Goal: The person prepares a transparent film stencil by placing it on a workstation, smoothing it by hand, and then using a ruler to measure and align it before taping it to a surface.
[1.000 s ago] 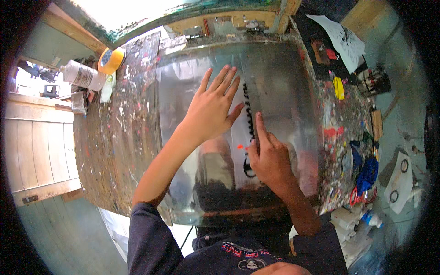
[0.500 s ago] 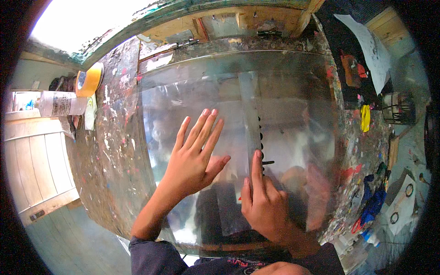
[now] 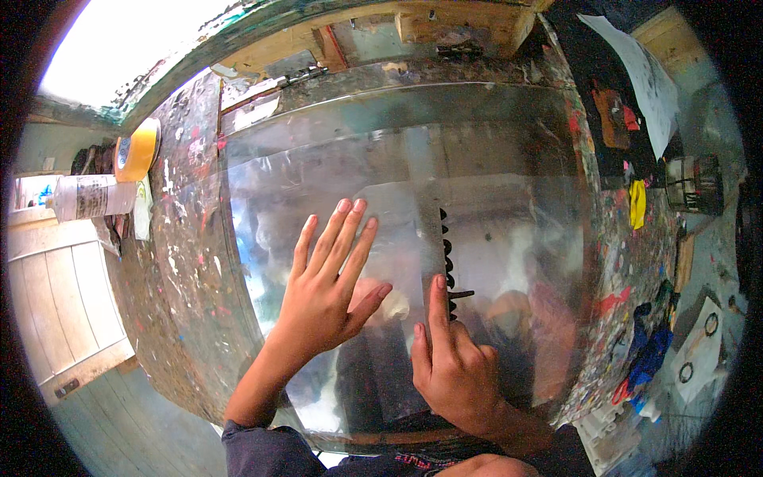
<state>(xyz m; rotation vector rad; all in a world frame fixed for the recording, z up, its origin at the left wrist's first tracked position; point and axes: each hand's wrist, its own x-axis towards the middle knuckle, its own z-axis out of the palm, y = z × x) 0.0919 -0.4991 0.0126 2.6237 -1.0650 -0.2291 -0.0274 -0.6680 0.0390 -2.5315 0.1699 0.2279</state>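
Left hand (image 3: 326, 298): palm down, fingers straight and spread over glossy sheet (image 3: 509, 191).
Right hand (image 3: 457, 366): index finger extended beside black marks (image 3: 450, 278); others curled, grip indiscernible.

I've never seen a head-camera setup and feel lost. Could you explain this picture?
A wide fisheye camera on a person's head looks down, so straight edges bend. There's no machine, just two bare hands. The left hand, fingers spread, is over a shiny surface and visibly holds nothing. The right hand points its index finger beside black markings; its curled fingers could hide something. Around them is a paint-spattered table, with an orange-yellow tape roll at its left.
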